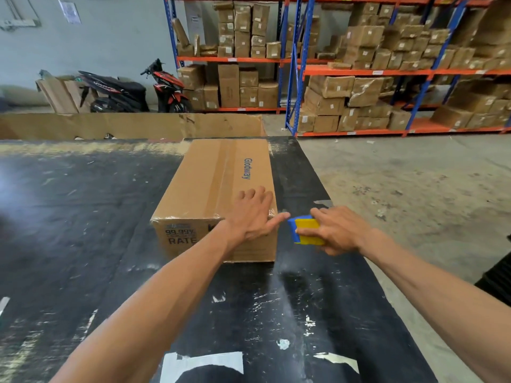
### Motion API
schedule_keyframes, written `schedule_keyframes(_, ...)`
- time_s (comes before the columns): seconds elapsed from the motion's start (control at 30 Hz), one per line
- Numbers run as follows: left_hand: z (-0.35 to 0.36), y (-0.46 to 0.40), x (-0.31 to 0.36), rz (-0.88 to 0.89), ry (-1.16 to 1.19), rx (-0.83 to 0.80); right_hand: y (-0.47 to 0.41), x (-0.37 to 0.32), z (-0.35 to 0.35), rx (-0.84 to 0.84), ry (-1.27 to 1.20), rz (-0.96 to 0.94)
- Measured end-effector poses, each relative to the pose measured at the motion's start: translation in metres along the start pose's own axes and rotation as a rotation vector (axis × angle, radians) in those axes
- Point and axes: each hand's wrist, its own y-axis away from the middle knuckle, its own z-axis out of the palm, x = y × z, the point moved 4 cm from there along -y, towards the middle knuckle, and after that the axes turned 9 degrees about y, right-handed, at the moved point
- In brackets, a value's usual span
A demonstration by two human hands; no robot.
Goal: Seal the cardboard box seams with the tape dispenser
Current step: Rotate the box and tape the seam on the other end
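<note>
A long brown cardboard box [213,183] printed "Glodway" lies on the black table [83,217], its near end toward me. Clear tape runs along its top centre seam and over the near top edge. My left hand [254,214] lies flat on the box's near right corner, fingers spread, thumb pointing right off the edge. Just to the right of the box, my right hand [336,230] grips a blue and yellow tape dispenser [305,230], held close to the box's right side near the thumb of my left hand.
The table's right edge [359,252] drops to a concrete floor. A large open cardboard carton [132,125] stands behind the table. Blue and orange shelving racks [359,70] full of boxes fill the back right; a motorbike [166,89] is parked at the back wall.
</note>
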Motion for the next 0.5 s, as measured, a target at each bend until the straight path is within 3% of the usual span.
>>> schedule_keyframes(0.1,0.014,-0.007,0.021,-0.185,-0.019,0.004,-0.001,0.007,-0.005,-0.013,-0.01,0.041)
schedule_keyframes(0.3,0.023,-0.015,0.013,-0.184,0.027,-0.001,0.006,0.007,0.002,-0.095,0.023,0.128)
schedule_keyframes(0.5,0.017,-0.007,0.008,-0.357,0.102,-0.019,0.009,0.013,-0.009,-0.157,0.05,0.229)
